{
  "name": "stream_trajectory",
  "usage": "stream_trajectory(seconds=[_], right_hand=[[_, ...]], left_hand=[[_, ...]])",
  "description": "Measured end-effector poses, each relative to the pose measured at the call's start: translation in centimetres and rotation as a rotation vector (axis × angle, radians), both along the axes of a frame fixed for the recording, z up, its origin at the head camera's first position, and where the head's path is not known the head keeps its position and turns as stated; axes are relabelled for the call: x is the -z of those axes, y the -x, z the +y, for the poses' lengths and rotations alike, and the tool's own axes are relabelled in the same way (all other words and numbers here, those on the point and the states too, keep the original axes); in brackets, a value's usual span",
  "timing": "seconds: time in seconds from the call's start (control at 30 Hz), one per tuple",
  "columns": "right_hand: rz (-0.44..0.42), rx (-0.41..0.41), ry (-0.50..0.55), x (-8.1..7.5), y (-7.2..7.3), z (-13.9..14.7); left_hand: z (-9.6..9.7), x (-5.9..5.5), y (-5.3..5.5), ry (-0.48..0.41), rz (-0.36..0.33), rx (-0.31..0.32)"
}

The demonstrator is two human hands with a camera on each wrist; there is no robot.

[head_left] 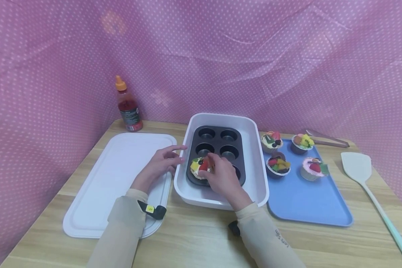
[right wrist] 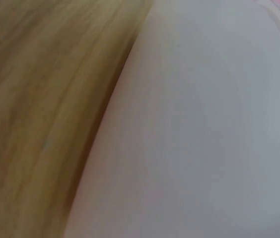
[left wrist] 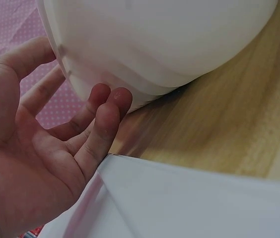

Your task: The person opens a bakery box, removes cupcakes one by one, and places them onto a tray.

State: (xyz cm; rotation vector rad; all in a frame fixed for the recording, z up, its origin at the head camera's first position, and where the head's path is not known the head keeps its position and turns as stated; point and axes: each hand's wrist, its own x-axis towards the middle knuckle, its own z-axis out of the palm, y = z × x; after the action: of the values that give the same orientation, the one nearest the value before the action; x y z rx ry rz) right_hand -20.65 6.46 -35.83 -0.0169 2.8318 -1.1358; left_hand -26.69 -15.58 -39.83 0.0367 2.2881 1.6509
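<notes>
A black muffin tin point(head_left: 217, 138) lies inside a deep white tub point(head_left: 254, 160). With thumb and fingers, my right hand point(head_left: 225, 180) pinches a fruit-topped cupcake point(head_left: 197, 168) over the tin's near-left cup. Yellow and red fruit shows on its cream top, while the hand covers its right side. At the tub's left side is my left hand point(head_left: 160, 162), its fingers loosely bent and the fingertips right at the wall. The left wrist view shows this hand point(left wrist: 45, 134) beside the tub's outer wall point(left wrist: 145, 49), holding nothing. Only the tub's side and the tabletop fill the right wrist view.
A white lidded board or tray point(head_left: 120, 178) lies left of the tub. On the right, a blue tray point(head_left: 308, 203) bears several fruit cupcakes point(head_left: 313, 169). Tongs point(head_left: 331, 142) and a white spatula point(head_left: 356, 166) lie beyond it. A sauce bottle point(head_left: 130, 108) stands at the back left.
</notes>
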Motion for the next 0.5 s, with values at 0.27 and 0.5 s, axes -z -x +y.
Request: stream_trajectory(seconds=[0.27, 0.5], right_hand=[[-0.024, 0.003, 0.016, -0.05, -0.03, 0.03], [-0.031, -0.021, 0.035, -0.12, 0.06, 0.23]], left_hand=[[0.06, -0.18, -0.08, 0.019, -0.002, -0.001], [0.0, -0.32, -0.17, 0.003, 0.008, 0.003]])
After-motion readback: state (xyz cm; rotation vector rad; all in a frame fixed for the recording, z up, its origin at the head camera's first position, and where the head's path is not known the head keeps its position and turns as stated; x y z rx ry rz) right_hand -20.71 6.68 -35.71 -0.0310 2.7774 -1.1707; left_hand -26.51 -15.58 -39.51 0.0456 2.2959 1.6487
